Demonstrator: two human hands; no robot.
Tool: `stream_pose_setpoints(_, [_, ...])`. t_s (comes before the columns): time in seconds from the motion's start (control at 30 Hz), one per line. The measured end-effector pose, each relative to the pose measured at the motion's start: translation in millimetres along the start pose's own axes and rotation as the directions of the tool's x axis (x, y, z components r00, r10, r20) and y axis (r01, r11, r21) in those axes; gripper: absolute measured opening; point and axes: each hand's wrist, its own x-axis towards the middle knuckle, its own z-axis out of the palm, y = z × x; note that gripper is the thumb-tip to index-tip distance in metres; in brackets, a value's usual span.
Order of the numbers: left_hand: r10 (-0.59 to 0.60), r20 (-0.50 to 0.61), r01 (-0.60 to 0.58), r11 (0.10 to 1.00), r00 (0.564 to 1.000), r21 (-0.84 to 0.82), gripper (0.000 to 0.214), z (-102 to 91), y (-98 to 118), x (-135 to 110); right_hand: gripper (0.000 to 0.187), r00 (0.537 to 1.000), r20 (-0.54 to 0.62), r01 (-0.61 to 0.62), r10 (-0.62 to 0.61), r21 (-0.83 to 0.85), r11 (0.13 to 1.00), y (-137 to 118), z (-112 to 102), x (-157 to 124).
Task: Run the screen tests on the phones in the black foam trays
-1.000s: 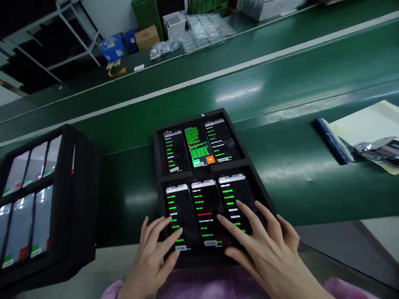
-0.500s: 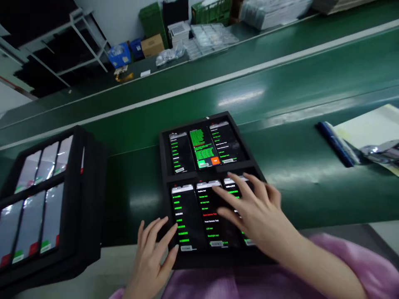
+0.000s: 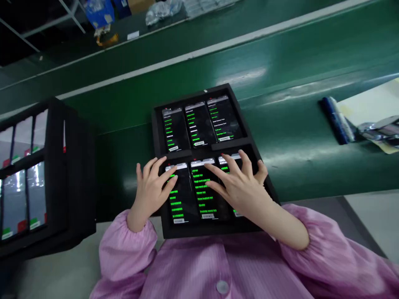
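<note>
A black foam tray (image 3: 205, 232) holds several smartphones in two rows, their dark screens lit with lists of mostly green text. Over the near-left phone (image 3: 179, 203) my left hand (image 3: 152, 182) is spread, its fingertips at the top of that screen. My right hand (image 3: 243, 182) has its fingers apart above the near-middle phone (image 3: 205, 195) and the near-right phone (image 3: 224, 168), which it partly covers. Neither hand grips anything. Whether the fingertips touch the glass I cannot tell. The far-middle phone (image 3: 198, 124) shows a text list like those beside it.
More black trays (image 3: 59, 166) are stacked at the left, with phones in pale film on top. On the right lie blue and white pens (image 3: 336, 120), a sheet of paper (image 3: 370, 99) and a shiny object. Plastic bags (image 3: 163, 11) and a blue bin (image 3: 99, 12) stand behind the green bench.
The view has tipped downward. My left hand has moved up onto the near-left phone. The near-middle list has scrolled, and the far-middle phone's green block and buttons have given way to a list.
</note>
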Motion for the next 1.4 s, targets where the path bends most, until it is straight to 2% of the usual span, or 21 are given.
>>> stream_pose_setpoints(0.07, [-0.005, -0.039, 0.004, 1.0, 0.999, -0.019, 0.036, -2.7, 0, -10, 0.044, 0.998, -0.039, 0.053, -0.051, 0.048, 0.997, 12, -11, -7])
stream_pose_setpoints(0.2, [-0.059, -0.22, 0.037, 0.994, 0.974, -0.101, 0.04, -4.5, 4, -54, 0.04, 0.965, -0.224, 0.192, -0.138, 0.239, 0.952, 46, -31, -48])
stream_pose_setpoints(0.3, [-0.046, -0.254, 0.013, 0.991, 0.966, -0.131, 0.047, -0.8, 11, -83, 0.032, 0.948, -0.255, 0.26, -0.189, 0.283, 0.923, 63, -30, -76])
stream_pose_setpoints(0.4, [-0.035, -0.231, 0.002, 0.99, 0.972, -0.142, 0.053, 4.7, 19, -96, 0.03, 0.948, -0.241, 0.27, -0.21, 0.254, 0.929, 66, -18, -87])
stream_pose_setpoints(0.57, [-0.059, -0.244, 0.018, 0.986, 0.968, -0.166, 0.059, 8.0, 24, -100, 0.036, 0.938, -0.288, 0.263, -0.19, 0.239, 0.935, 63, -7, -85])
stream_pose_setpoints(0.67, [-0.088, -0.252, 0.048, 0.986, 0.964, -0.161, 0.058, 6.2, 24, -103, 0.039, 0.963, -0.209, 0.207, -0.173, 0.157, 0.966, 63, -9, -85])
stream_pose_setpoints(0.73, [-0.115, -0.217, 0.083, 0.985, 0.969, -0.152, 0.056, 4.6, 25, -105, 0.051, 0.968, -0.19, 0.193, -0.165, 0.138, 0.971, 65, -10, -88])
stream_pose_setpoints(0.87, [-0.154, -0.154, 0.141, 0.985, 0.976, -0.097, 0.048, 3.5, 31, -104, 0.075, 0.962, -0.234, 0.193, -0.142, 0.211, 0.958, 70, -6, -96])
stream_pose_setpoints(1.03, [-0.127, -0.129, 0.118, 0.99, 0.984, -0.074, 0.042, 1.6, 37, -98, 0.075, 0.96, -0.239, 0.206, -0.148, 0.24, 0.949, 74, 0, -103])
stream_pose_setpoints(1.2, [-0.099, -0.159, 0.088, 0.993, 0.982, -0.074, 0.042, 1.7, 39, -92, 0.073, 0.961, -0.241, 0.191, -0.132, 0.237, 0.953, 76, 3, -106])
stream_pose_setpoints(1.4, [-0.198, -0.094, 0.2, 0.98, 0.976, 0.006, 0.044, 8.7, 39, -76, 0.082, 0.953, -0.253, 0.222, -0.165, 0.22, 0.95, 75, 4, -101])
